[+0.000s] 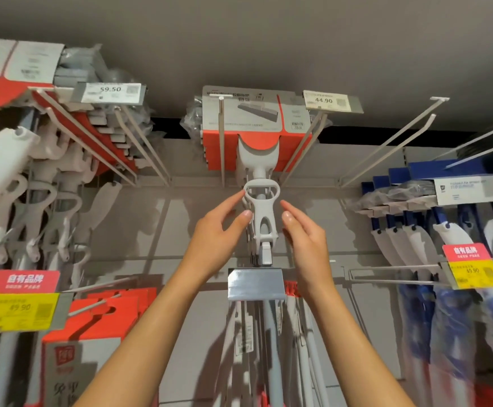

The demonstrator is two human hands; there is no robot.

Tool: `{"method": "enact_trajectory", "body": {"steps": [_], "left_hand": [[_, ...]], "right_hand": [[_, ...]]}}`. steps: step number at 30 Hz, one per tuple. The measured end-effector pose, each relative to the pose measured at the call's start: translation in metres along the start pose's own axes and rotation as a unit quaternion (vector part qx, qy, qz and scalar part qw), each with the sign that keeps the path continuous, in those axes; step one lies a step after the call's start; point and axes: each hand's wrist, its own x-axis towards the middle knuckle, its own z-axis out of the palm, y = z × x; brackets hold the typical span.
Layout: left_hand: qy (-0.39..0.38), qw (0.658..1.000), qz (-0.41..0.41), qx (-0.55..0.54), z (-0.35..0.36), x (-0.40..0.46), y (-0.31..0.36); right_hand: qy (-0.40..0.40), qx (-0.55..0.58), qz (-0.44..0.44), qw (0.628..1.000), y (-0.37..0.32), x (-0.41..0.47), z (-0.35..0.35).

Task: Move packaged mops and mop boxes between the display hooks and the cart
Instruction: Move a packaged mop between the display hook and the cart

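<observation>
Neither hand has a hold yet: my left hand (220, 227) and right hand (305, 233) are both spread, fingers relaxed, flanking the grey squeeze handle (261, 212) of the packaged mop (257, 124) that hangs on the middle display hook (221, 133). The left fingertips look to be just touching the handle's upper loop; the right fingertips sit just beside its lower body, and I cannot tell whether they make contact.

The mop's red and white card sleeve hangs at the front of a stack of like packs, high up under the ceiling panel, with the 44.90 price tag (331, 101) just to its right. Its pole runs down behind a blank tag holder (256, 284) on the row below.

My worry is the lift-off. If I pull on the handle alone, the sleeve could bind at the hook's upturned tip and tear at its hanging slot, or drag the pack behind it forward. The handle also looks like a sliding part, so a squeeze there may shift it rather than carry the mop. The pole could snag the tag holder or the poles (271, 342) hanging below as it swings out.

To the left hang white-handled mops (33, 183) under a 59.50 tag (110, 91); to the right an empty hook (400, 133) and blue mops (415, 230). No cart is in view.
</observation>
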Motion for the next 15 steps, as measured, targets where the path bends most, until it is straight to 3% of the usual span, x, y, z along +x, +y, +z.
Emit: {"method": "enact_trajectory", "body": {"steps": [6,15], "left_hand": [[0.022,0.987,0.041,0.155,-0.020,-0.068,0.015],[0.041,0.940,-0.009,0.339,-0.036,-0.177,0.021]], "right_hand": [[-0.022,-0.122,-0.069,0.990,-0.024,-0.063,0.000],[-0.031,-0.289,-0.075,0.954,-0.031,-0.164,0.010]]}}
